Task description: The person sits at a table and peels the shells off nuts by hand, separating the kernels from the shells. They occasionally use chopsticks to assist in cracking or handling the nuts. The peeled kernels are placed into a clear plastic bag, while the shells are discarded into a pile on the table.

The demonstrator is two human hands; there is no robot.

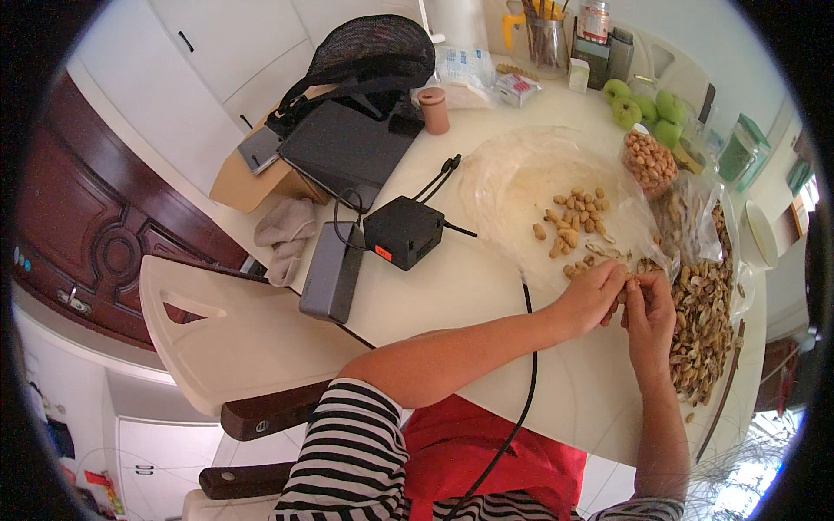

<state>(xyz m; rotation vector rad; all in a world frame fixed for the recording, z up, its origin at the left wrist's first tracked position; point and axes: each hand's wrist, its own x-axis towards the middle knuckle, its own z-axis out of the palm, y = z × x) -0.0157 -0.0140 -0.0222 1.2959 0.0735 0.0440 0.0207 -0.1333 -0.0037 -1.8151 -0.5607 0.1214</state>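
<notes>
My left hand (pixel 589 303) and my right hand (pixel 653 306) meet at the fingertips over the table's near right side. Between them they pinch a small peanut (pixel 623 295), mostly hidden by the fingers. Just beyond lies a spread-out clear plastic bag (pixel 498 169) with a loose group of unshelled peanuts (pixel 576 211) on it. A few empty shell halves (pixel 603 250) rest close to my left hand. To the right of my right hand is a large heap of peanut shells (pixel 700 332). A clear container of shelled peanut kernels (pixel 649 161) stands behind the heap.
A black cable (pixel 529 325) runs over the table edge towards me. Left are a black box-shaped device (pixel 405 231), a grey power bank (pixel 332 270), a laptop (pixel 358 146) and a cloth (pixel 285 234). Green apples (pixel 642 107) and a pitcher (pixel 547 45) stand at the back.
</notes>
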